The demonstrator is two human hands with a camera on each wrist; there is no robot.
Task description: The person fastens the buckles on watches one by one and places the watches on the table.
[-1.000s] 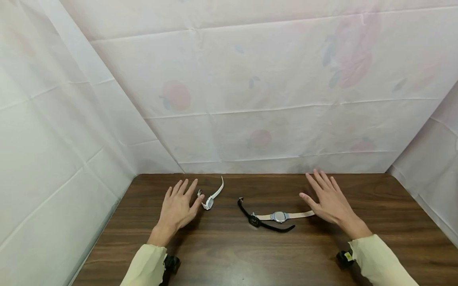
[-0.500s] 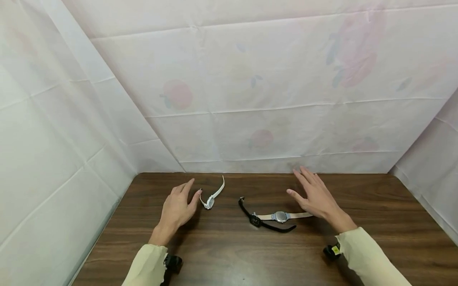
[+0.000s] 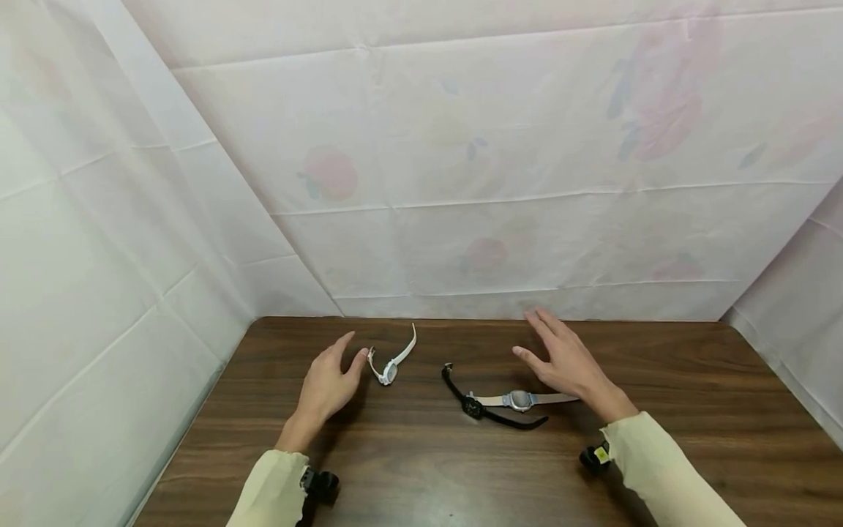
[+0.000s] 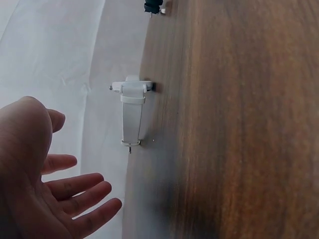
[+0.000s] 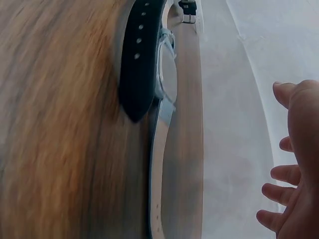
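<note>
Your white watch lies unbuckled at far left, the beige-strapped watch overlapping the black one mid-table.

**Colours and patterns**

Desk: dark brown, wood grain.
White watch: all white, strap and case.
Black watch: black strap, black case.
Third watch: pale beige strap, silver case, bluish face.
Sleeves: pale yellow-cream.
Backdrop sheet: white, faded pink fruit-or-flower print with grey-blue leaves, visible fold creases.
Wrist camera mounts: black.
</note>
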